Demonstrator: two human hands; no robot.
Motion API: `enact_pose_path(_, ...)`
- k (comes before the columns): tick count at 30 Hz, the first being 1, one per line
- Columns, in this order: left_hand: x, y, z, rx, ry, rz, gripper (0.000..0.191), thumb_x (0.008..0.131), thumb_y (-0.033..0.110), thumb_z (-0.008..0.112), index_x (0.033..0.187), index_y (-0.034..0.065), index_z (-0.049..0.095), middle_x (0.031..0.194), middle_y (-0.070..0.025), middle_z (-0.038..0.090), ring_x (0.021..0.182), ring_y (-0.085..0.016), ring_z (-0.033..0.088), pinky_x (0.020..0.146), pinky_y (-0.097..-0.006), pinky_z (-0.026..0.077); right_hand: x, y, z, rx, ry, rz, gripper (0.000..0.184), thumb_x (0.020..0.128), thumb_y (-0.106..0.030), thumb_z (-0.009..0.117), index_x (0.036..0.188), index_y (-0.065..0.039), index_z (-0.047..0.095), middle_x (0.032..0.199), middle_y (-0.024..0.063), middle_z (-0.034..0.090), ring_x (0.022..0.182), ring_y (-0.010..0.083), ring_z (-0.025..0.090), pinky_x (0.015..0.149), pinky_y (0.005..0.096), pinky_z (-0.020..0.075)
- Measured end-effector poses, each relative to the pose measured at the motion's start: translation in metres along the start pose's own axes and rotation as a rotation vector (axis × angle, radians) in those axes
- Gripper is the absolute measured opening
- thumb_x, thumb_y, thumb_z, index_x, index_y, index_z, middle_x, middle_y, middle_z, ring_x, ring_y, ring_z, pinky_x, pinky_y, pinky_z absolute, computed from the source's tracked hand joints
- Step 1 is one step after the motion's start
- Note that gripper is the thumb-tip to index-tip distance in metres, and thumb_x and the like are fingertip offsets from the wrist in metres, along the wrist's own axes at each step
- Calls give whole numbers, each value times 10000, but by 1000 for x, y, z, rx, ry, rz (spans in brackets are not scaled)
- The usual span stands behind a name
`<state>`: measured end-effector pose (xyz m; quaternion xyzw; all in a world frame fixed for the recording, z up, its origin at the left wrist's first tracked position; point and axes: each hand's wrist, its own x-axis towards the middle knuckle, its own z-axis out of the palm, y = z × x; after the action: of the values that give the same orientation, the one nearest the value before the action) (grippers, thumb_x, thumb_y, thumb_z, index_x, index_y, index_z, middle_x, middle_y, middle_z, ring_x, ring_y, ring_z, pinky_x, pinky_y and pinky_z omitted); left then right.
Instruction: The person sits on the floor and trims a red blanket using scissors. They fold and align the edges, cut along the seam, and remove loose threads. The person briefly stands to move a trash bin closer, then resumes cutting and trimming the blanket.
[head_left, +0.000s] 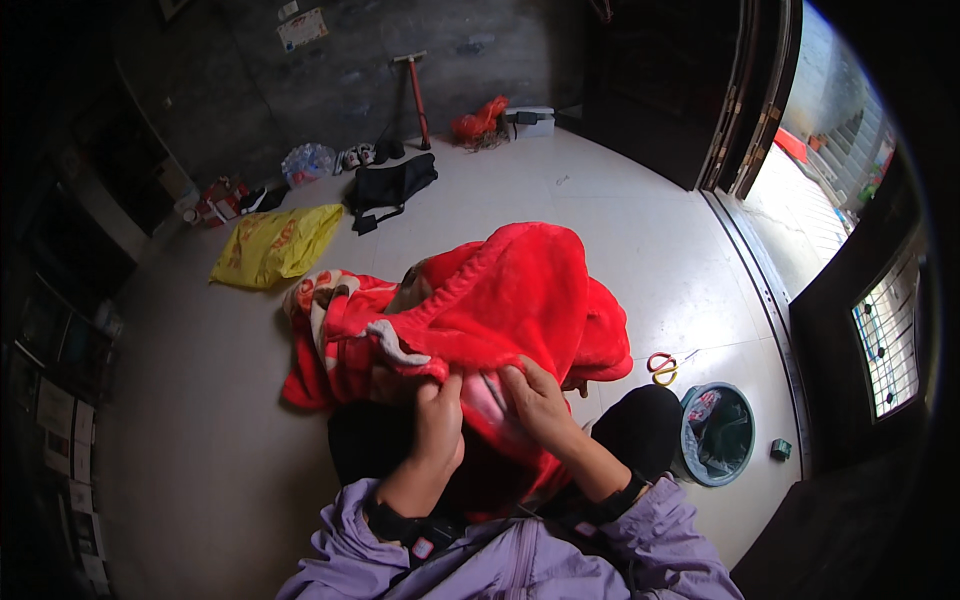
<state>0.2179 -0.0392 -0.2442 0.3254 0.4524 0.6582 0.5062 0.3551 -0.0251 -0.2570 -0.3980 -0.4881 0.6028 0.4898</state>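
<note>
A red plush blanket (517, 300) with white and brown patterned parts lies bunched over my lap and in front of my knees. My left hand (441, 420) pinches its near edge between thumb and fingers. A little to the right, my right hand (536, 397) grips the same edge, and a pinkish patch of cloth shows between the two hands. A grey-white strip (394, 345) curls along the blanket's edge left of my hands. The fingertips are partly hidden in the folds.
Right of my knee stand a lined waste bin (718, 435) and scissors (663, 369) on the floor. A yellow bag (276, 246), a black bag (391, 184) and a red floor pump (418, 101) are farther off. An open doorway (787, 210) is at the right.
</note>
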Motion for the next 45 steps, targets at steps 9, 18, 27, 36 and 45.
enact_pose_path(9,4,6,1,-187,16,-223,280,1009,200,505,1226,35,566,1202,-57,605,1111,-187,583,982,-342,460,14,-15,-12,243,95,254,332,1027,-308,509,906,-33,650,744,-89,535,661,9,440,582,174,357)
enact_pose_path(18,0,18,-6,-107,-78,-157,294,986,179,561,1261,76,538,1225,-22,551,1142,-153,532,1010,-326,429,20,-14,-36,190,31,128,262,1004,-241,566,879,-30,659,735,-73,555,653,17,468,577,189,375)
enact_pose_path(27,3,34,-15,282,-388,-256,375,943,212,651,1248,26,537,1187,-28,557,1091,-126,523,973,-294,428,22,-37,-39,66,-57,235,287,1005,-288,557,912,-32,645,765,-73,555,690,12,479,598,187,384)
enact_pose_path(36,68,24,-11,48,-142,-170,246,890,62,586,1127,5,617,1073,-70,649,979,-180,625,883,-316,498,12,-5,-44,-544,-106,43,441,735,-282,816,1027,-56,575,786,48,587,711,159,589,655,307,482)
enact_pose_path(45,97,45,15,-127,-140,-122,180,918,63,509,1046,9,623,1063,-98,663,969,-218,652,867,-366,531,-46,54,-36,-835,-138,173,373,772,-338,713,1023,-76,626,887,157,692,892,345,656,742,443,510)
